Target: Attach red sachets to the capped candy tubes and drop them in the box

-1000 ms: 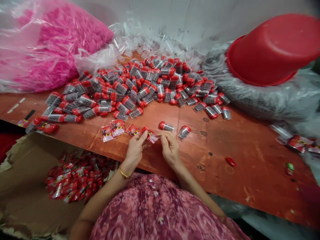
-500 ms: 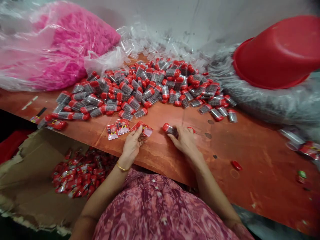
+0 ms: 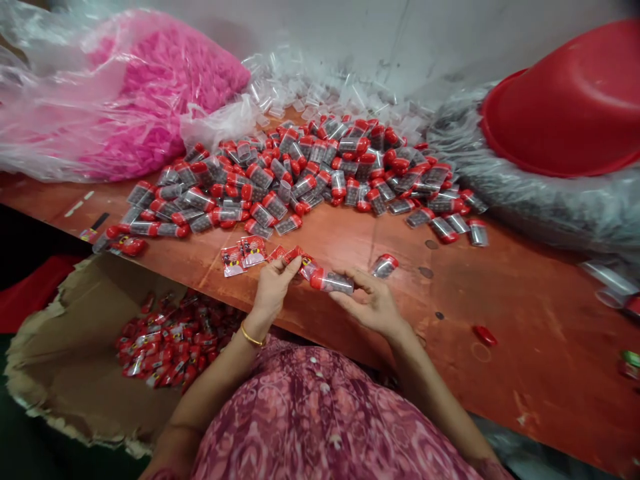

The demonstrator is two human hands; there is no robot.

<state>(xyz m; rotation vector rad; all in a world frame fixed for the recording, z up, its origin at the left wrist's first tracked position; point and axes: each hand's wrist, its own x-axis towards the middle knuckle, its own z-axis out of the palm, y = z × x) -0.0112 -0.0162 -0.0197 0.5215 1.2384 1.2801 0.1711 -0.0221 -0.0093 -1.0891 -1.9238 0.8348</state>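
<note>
Between the thumb and fingers of my left hand [image 3: 273, 288] is a small red printed packet [image 3: 306, 267]. My right hand [image 3: 369, 298] grips a clear container with a red cap [image 3: 333, 281], dark bits inside it. The container lies almost level, its capped end touching or overlapping the packet. Just beyond my right hand, a second red-capped container [image 3: 385, 265] rests on the table. Several flat red packets [image 3: 243, 255] lie to the left of my left hand.
A heap of red-capped containers [image 3: 300, 170] spreads across the orange-red table [image 3: 450, 347]. Behind stand a bag of pink pieces [image 3: 165, 100] and loose clear tubes [image 3: 320, 87]. At right, a red tub [image 3: 570, 100] sits on a plastic bag [image 3: 530, 200]. Below left is a carton [image 3: 65, 373] of red packs.
My right hand has brought its container left and nearer to me, against the packet in my left hand. The second container, mostly hidden before, now shows. The whole view has shifted slightly.
</note>
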